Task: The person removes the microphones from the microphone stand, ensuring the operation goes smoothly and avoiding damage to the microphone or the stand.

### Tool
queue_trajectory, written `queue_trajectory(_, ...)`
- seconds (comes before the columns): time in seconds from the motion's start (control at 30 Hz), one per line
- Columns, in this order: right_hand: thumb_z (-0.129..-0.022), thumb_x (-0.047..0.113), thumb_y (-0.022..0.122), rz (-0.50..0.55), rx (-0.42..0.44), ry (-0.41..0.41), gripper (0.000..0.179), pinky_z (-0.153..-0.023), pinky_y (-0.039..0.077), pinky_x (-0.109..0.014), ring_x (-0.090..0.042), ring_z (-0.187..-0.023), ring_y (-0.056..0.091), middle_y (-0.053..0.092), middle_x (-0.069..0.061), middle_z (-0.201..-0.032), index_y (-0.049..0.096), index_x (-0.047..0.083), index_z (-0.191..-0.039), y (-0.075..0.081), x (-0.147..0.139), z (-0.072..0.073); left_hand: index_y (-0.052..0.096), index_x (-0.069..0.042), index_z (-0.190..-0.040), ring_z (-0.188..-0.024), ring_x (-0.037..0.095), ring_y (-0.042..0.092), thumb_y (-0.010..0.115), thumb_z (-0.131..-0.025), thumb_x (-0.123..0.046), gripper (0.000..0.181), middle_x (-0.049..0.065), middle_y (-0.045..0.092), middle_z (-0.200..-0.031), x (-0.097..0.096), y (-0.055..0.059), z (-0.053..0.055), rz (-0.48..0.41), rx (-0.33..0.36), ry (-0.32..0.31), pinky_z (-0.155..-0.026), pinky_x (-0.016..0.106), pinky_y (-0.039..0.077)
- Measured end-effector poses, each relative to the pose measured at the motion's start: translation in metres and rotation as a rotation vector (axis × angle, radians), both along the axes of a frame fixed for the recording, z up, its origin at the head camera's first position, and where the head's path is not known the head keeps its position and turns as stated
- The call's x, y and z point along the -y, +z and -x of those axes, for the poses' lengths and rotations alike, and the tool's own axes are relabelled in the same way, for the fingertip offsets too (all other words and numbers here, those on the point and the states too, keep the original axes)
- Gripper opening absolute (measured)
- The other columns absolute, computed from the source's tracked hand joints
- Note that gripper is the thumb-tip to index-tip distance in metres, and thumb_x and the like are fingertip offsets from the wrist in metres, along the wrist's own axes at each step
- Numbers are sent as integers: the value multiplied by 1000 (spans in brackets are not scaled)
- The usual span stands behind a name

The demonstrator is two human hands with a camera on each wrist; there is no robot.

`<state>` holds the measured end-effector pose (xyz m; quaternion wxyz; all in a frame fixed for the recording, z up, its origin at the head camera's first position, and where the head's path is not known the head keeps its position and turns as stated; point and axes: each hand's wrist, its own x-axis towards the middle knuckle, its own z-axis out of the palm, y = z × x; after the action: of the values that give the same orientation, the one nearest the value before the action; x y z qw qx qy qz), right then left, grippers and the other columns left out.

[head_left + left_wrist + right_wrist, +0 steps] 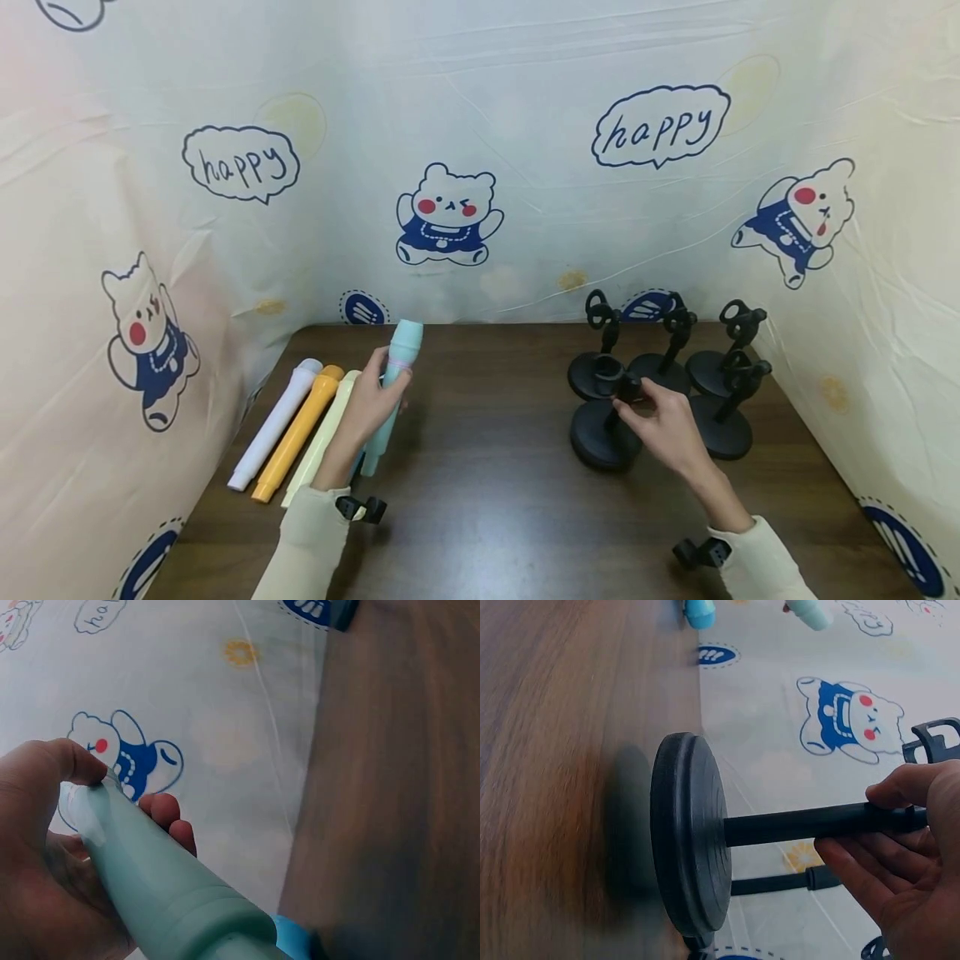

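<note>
My left hand (375, 400) grips a pale teal microphone (406, 342) around its body, head end up and handle slanting down. In the left wrist view the thumb and fingers wrap that microphone (165, 862). My right hand (670, 421) pinches the stem of a black microphone stand (600, 437) just below its clip. Seen from the right wrist, its round base (686, 832) hangs over the table with a shadow beneath. Beside the left hand, a bright blue microphone (700, 613) is mostly hidden in the head view.
A white microphone (277, 421), an orange one (300, 433) and a pale yellow one (318, 437) lie side by side at the left. Several more black stands (723, 429) are grouped at the back right of the brown table (487, 467). A printed cloth (540, 208) hangs behind.
</note>
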<state>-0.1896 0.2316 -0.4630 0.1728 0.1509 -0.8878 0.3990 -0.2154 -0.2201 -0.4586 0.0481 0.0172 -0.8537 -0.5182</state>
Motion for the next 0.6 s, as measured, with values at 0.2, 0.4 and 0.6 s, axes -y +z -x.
queue_trajectory(0.2,-94,6,79,-10,21,-44,11,-71,55,-9,-29,-91,80,82,-13,-98,75,8,-103,-1,-13,-3,43,-9,-157,-79,28,71,66,-103,-32,63,25,62,-130,3,-9,0,133,20,20,-65,35,60)
queue_trajectory(0.4,-93,5,79,-36,7,-88,12,-73,54,-10,-27,-89,80,82,-12,-97,76,8,-104,-3,-23,-4,50,-3,-153,-95,34,68,71,-101,-36,65,26,66,-133,6,-18,3,276,-27,53,-78,46,60)
queue_trajectory(0.6,-92,4,79,-45,-14,-104,13,-69,54,-11,-19,-82,79,82,-12,-94,75,7,-103,-5,-31,-2,56,-2,-149,-96,36,68,73,-97,-42,68,24,71,-128,8,-24,2,423,-48,87,-78,52,59)
